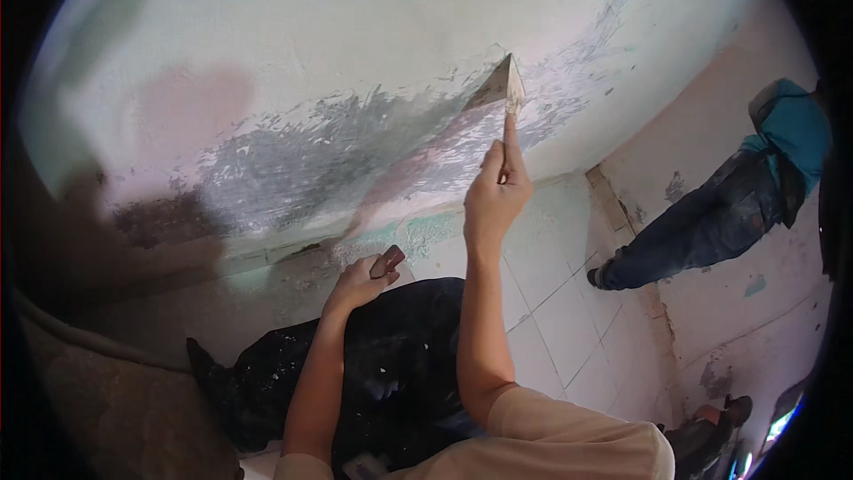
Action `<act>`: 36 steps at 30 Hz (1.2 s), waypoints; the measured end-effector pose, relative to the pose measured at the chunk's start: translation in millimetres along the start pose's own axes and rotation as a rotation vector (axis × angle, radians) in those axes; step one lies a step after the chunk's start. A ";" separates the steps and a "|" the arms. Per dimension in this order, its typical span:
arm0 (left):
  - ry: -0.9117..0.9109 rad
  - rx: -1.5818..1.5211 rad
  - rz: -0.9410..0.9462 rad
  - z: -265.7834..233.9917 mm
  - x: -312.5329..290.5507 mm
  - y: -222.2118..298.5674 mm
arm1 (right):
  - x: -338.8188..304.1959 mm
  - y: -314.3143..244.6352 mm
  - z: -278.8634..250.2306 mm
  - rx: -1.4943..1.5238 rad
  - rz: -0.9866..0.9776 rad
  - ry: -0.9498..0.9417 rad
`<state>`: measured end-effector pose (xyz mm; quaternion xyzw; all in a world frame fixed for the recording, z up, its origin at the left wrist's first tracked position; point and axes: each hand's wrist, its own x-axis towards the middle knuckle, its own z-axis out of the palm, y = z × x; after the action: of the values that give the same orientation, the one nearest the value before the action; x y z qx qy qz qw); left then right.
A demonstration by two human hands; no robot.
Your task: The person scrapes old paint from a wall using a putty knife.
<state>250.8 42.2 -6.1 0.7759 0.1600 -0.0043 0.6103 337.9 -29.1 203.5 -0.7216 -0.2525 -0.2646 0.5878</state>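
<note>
My right hand (498, 200) is closed round the handle of a scraper (514, 93), raised in front of me. The scraper's triangular blade points upward, its tip at the upper edge of a scraped grey patch on the pale green wall (355, 18). Lower and to the left, my left hand (355, 283) grips a small reddish-brown block-like piece (387, 261) near my knee. Most of that piece is covered by my fingers, so its kind does not show. Rough streaks and ragged paint edges mark the grey patch (311, 156).
Pale floor tiles (555, 329) lie to the right of my dark, paint-spotted trousers (404, 347). Farther right, a person in a teal top and jeans (711, 213) stands by another wall. Dusty crumbs (418, 236) lie along the wall's foot. Another person's dark-clad leg (702, 440) shows lower right.
</note>
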 end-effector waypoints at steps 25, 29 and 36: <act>0.032 0.258 -0.051 2.5 0.9 -20.0 | -56.1 114.6 -135.5 -0.422 0.204 -0.596; -0.059 0.270 -0.085 -5.2 5.5 -35.4 | -62.8 139.2 -184.6 -0.337 0.546 -0.571; -0.030 0.289 -0.219 -10.8 -2.0 -56.0 | -116.0 175.7 -247.6 -0.628 0.480 -0.796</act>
<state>232.6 63.4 -55.8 0.8333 0.2320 -0.1052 0.4906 350.6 -310.3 41.0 -0.9434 -0.1928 0.1068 0.2479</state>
